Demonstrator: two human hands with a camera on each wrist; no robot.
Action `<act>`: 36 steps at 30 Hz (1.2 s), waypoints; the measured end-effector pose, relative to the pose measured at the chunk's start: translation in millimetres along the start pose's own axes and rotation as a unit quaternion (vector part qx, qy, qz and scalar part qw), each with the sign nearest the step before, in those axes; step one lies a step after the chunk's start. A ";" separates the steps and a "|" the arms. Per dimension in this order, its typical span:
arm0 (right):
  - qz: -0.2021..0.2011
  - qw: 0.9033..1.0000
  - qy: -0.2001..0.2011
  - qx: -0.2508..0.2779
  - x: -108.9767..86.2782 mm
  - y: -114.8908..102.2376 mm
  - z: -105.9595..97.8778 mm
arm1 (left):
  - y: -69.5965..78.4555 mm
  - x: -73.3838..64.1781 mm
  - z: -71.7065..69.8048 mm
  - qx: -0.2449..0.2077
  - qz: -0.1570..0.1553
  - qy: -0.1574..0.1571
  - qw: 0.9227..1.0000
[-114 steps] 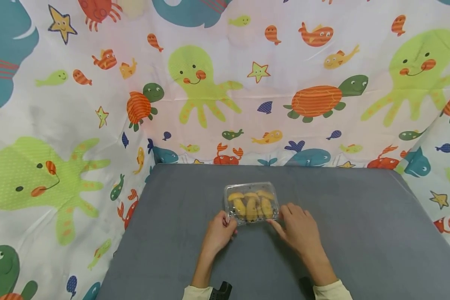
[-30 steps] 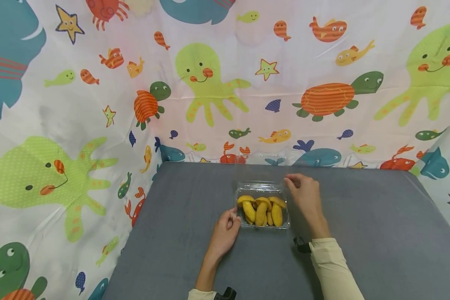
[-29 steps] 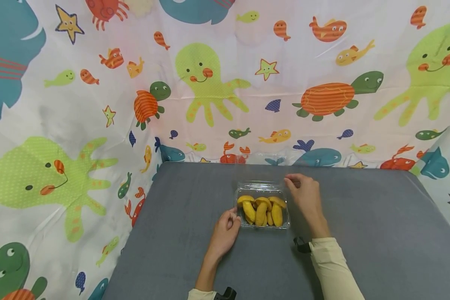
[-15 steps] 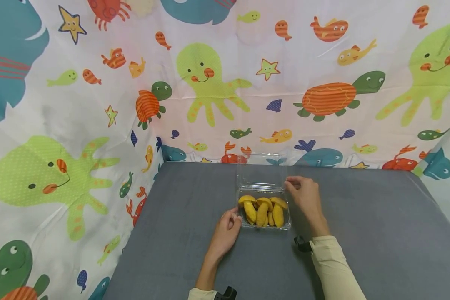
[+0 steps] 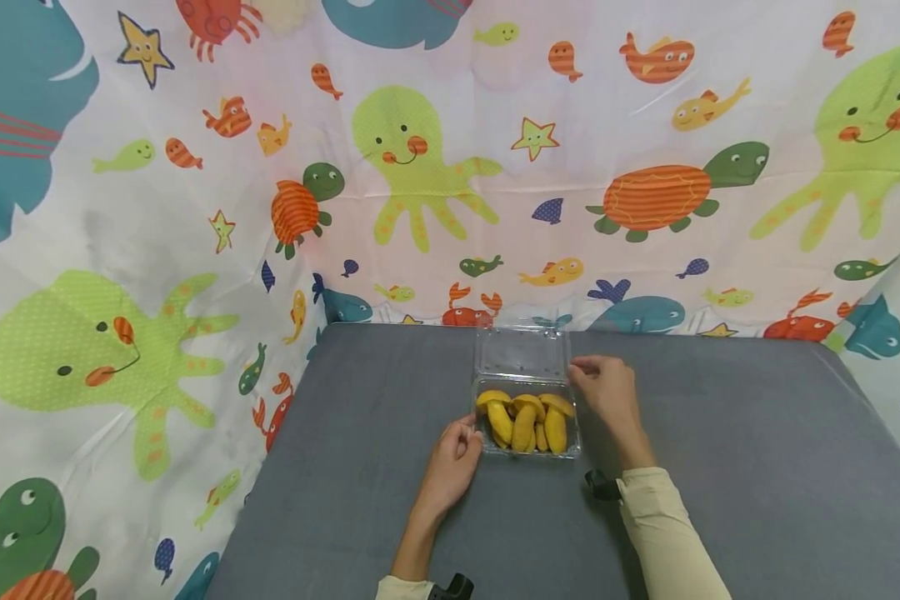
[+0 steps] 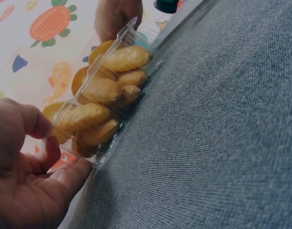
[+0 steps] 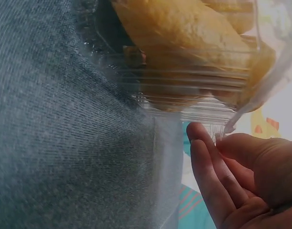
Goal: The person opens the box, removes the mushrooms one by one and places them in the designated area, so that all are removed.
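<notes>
A clear plastic clamshell container (image 5: 527,456) lies on the grey table with its lid (image 5: 522,350) swung back. Several yellow mushrooms (image 5: 523,425) with rounded caps and thick stems lie inside it. My left hand (image 5: 450,458) grips the container's left side; in the left wrist view, the thumb (image 6: 38,124) is on the rim and a fingertip touches the lower corner. At the rear right, my right hand (image 5: 607,392) pinches a clear plastic edge near the hinge between thumb and fingers, seen closely in the right wrist view (image 7: 231,167).
Grey cloth covers the table (image 5: 720,467). A white curtain (image 5: 457,192) printed with sea animals hangs behind the table and along both sides. Dark wrist devices (image 5: 453,587) sit at both cuffs.
The lid, closed 3.8 s ago, is now swung back, and has tilted farther back in the last half second. My right hand moved from the front right to the rear right; the left stays.
</notes>
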State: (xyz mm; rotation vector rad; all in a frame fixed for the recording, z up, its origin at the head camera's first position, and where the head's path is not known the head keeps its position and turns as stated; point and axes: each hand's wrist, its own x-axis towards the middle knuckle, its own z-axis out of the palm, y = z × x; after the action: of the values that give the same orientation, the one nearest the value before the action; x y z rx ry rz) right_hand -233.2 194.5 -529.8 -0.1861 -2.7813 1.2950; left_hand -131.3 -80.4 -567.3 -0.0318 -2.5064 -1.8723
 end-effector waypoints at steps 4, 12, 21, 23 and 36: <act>0.000 1.000 0.003 0.000 -1.6 1.5 1.5 | 0.3 -1.1 -0.2 -0.005 -0.001 -0.005 1.000; 0.003 1.000 0.002 -0.003 -2.3 7.0 4.4 | 0.3 -2.2 1.0 -0.008 -0.002 -0.008 1.000; -0.028 0.999 0.021 -0.007 -7.0 9.5 -0.9 | -0.7 -1.7 2.3 -0.018 -0.003 -0.004 1.000; -0.041 0.999 0.033 -0.009 -11.7 9.2 -4.4 | -2.0 -1.6 2.8 -0.021 0.000 -0.001 1.000; -0.179 0.983 0.013 -0.024 -46.5 -0.6 -32.3 | -2.3 -3.9 3.8 -0.035 -0.007 0.000 0.999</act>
State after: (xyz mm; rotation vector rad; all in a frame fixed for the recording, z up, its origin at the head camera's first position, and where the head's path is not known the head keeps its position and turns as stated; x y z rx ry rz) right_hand -183.5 212.2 -509.1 0.2820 -2.6611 1.1265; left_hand -127.4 -77.4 -570.6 -0.0163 -2.4471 -1.9649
